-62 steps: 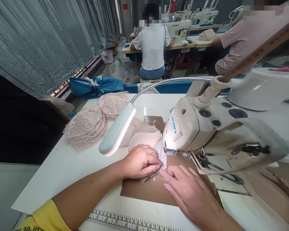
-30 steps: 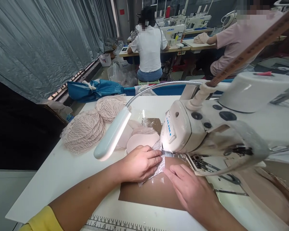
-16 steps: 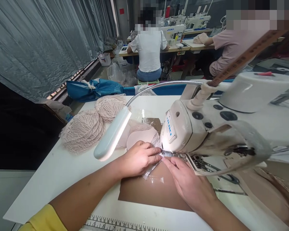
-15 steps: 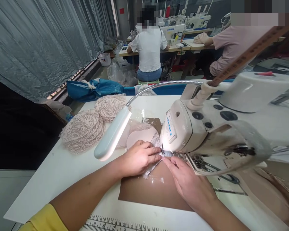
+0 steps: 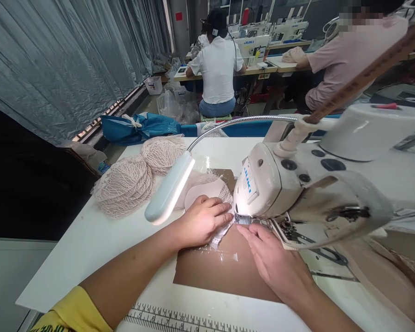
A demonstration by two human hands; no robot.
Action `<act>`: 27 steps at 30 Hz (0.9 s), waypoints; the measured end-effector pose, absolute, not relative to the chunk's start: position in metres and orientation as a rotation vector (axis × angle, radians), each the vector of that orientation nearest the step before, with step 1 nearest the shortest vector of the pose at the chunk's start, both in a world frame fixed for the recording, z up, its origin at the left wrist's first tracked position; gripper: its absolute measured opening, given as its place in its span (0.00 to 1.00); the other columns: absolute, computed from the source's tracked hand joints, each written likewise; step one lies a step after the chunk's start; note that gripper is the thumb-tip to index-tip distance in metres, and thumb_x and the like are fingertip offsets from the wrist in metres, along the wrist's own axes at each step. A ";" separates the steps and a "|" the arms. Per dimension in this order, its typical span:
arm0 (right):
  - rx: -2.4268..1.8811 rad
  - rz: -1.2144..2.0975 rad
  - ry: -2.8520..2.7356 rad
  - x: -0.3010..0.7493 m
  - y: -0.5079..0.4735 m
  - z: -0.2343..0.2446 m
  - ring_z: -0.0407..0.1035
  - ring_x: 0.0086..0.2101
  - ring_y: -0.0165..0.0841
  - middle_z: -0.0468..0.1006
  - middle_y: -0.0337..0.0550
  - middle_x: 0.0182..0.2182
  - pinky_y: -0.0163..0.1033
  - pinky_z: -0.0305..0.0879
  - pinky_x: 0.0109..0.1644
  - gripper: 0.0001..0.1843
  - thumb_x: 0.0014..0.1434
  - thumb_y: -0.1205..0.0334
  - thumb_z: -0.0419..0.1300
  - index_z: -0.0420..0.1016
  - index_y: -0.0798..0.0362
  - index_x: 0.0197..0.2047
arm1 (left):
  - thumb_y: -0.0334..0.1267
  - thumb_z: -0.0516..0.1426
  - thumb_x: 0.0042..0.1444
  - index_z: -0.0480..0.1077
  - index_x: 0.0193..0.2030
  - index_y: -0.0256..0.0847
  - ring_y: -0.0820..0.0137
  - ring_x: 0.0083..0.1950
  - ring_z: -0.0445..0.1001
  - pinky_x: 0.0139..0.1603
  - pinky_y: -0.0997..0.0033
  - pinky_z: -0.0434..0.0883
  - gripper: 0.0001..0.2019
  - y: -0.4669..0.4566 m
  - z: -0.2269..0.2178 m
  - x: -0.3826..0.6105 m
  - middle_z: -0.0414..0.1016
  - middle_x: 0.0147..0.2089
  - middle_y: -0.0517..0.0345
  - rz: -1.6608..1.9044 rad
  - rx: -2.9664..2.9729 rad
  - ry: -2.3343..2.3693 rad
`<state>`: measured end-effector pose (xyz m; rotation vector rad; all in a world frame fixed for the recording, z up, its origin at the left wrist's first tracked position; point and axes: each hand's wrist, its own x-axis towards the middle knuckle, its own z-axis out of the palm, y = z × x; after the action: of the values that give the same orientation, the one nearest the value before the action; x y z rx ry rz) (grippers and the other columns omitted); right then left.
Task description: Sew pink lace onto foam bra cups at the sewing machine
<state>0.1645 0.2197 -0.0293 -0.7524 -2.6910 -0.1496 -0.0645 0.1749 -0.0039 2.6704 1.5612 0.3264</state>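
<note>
My left hand [image 5: 204, 222] lies flat over a piece of pale lace fabric [image 5: 218, 238], its fingers stretched toward the presser foot of a white sewing machine [image 5: 263, 180]. A smooth beige cup-shaped piece [image 5: 200, 190] edged with lace rests just beyond that hand. My right hand [image 5: 276, 260] lies to the right, index finger extended beside the metal plate [image 5: 244, 220] under the machine head; its lower fingers are partly hidden. Beneath both hands is a brown sheet [image 5: 221, 272] with clear tape on it. The needle itself is hidden.
Stacked lace cups [image 5: 124, 186] sit at the left behind a lamp [image 5: 169, 189] on a bent metal neck. Scissors [image 5: 321, 251] lie right of my right hand. A printed ruler scale [image 5: 180, 320] runs along the front. Two people [image 5: 217, 69] sit at machines beyond.
My left fingers have drawn slightly apart from my right fingertips, and the lace lies a little differently under them. The whole view has shifted slightly.
</note>
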 end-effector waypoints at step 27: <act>-0.754 0.025 -2.604 0.172 0.220 -0.025 0.76 0.36 0.37 0.80 0.47 0.43 0.42 0.72 0.39 0.20 0.64 0.66 0.45 0.76 0.50 0.48 | 0.36 0.51 0.59 0.65 0.58 0.38 0.59 0.48 0.67 0.46 0.59 0.67 0.19 0.147 0.023 -0.039 0.65 0.60 0.45 0.185 2.504 1.569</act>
<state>0.1719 0.2202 -0.0248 -0.7545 -2.6043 0.0252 -0.0387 0.1467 0.0226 2.5036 1.5693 0.1849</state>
